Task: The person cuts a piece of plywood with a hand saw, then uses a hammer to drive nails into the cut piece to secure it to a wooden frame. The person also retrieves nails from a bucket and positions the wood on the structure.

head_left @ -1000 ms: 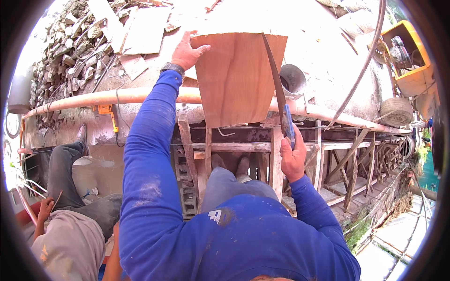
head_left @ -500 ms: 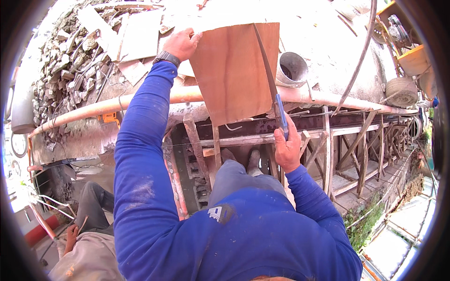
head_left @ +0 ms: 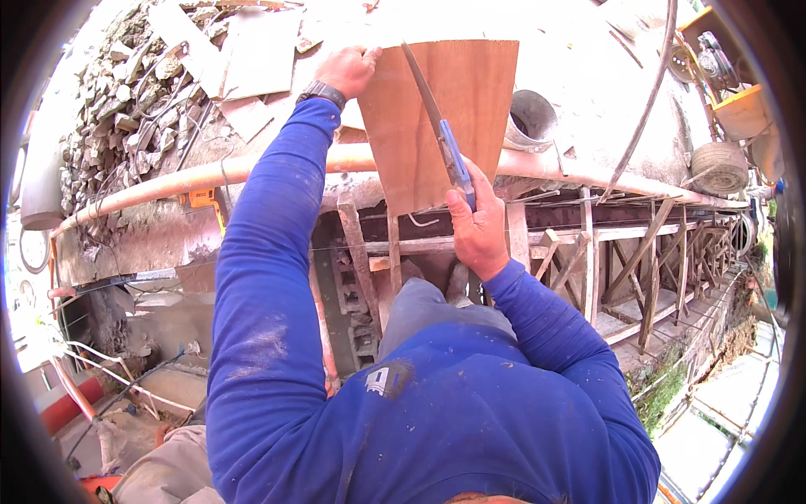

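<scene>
A reddish plywood sheet [head_left: 476,88] is held out ahead of me. My left hand [head_left: 351,70] is closed on its top left corner. My right hand [head_left: 478,220] grips a handsaw by its blue handle [head_left: 454,155], below and over the board's lower part. The saw blade [head_left: 424,81] slants up and leftward across the sheet's face to the top edge, near my left hand; whether it touches the wood I cannot tell.
Broken rubble [head_left: 122,101], loose boards [head_left: 260,50], a long pipe [head_left: 206,175] and a yellow power tool [head_left: 204,199] lie beyond the trench. A metal cylinder [head_left: 531,118] stands right of the sheet. Wooden framing [head_left: 646,277] runs rightward. A co-worker's grey-clad body [head_left: 168,470] shows lower left.
My right hand and the saw have moved left, so the blade now slants across the board instead of along its right side. The co-worker has shifted down, mostly out of view.
</scene>
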The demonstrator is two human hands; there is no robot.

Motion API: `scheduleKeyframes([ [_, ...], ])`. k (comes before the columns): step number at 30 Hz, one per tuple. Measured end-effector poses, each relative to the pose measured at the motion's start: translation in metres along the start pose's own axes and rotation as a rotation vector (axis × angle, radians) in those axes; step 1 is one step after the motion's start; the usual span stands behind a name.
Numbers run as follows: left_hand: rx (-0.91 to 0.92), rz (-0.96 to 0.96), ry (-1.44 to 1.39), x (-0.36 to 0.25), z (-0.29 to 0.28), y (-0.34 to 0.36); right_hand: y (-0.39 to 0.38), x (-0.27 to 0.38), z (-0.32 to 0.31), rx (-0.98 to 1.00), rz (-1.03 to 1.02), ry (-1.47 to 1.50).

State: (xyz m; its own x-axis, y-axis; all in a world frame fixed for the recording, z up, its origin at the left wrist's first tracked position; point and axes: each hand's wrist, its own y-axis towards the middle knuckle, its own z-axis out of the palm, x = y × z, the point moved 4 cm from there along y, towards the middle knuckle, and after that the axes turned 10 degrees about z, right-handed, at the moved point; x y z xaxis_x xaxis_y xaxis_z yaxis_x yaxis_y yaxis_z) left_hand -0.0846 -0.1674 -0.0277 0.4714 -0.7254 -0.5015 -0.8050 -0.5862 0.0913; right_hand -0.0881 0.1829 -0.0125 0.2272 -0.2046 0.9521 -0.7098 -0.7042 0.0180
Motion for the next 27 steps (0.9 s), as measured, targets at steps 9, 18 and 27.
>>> scheduleKeyframes([
  [9,-0.269,0.128,-0.122,-0.007,0.005,0.004,-0.011,0.002,-0.018,-0.010,-0.065,-0.058],
  [18,-0.692,0.339,0.035,-0.118,-0.160,0.009,0.013,0.065,-0.084,-0.013,-0.222,0.046],
  [27,-0.854,0.365,0.039,-0.135,-0.142,0.026,0.062,0.060,-0.126,0.099,-0.189,0.125],
])
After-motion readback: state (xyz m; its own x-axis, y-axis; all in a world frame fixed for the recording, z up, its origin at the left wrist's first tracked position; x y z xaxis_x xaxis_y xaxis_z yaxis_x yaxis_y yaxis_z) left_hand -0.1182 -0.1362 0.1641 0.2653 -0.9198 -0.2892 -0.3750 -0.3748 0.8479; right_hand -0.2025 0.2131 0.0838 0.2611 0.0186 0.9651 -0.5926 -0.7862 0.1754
